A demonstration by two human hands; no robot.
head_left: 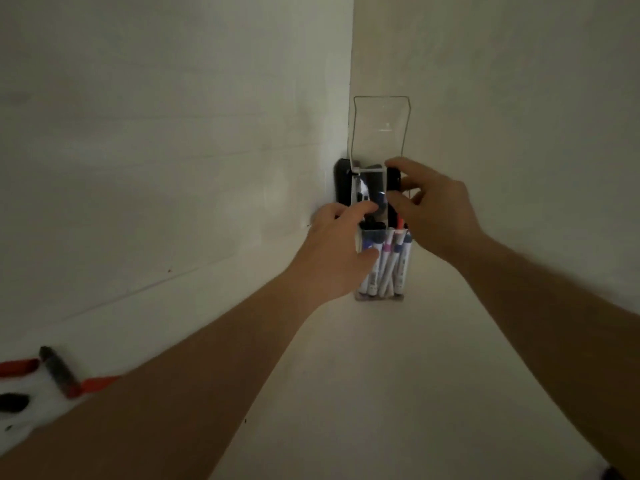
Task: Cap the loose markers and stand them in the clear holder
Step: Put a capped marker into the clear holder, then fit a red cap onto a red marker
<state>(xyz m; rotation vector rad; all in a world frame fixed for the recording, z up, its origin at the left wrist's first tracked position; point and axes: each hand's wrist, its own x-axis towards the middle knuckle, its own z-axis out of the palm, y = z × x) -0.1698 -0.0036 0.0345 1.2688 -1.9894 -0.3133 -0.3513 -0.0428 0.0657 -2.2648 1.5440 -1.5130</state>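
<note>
both hands at the clear holder (384, 268) in the far corner. left hand (332, 251) curled round its left side, fingertips over the rim. right hand (433, 216) pinches a dark object (393, 180) above the opening; blurred. capped markers (388, 261) stand inside. loose markers (59, 372) near left.

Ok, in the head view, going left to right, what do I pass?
Red marker at the far left edge → dark marker with a red end → black eraser on the wall → left hand → clear holder with its markers → right hand.
</note>
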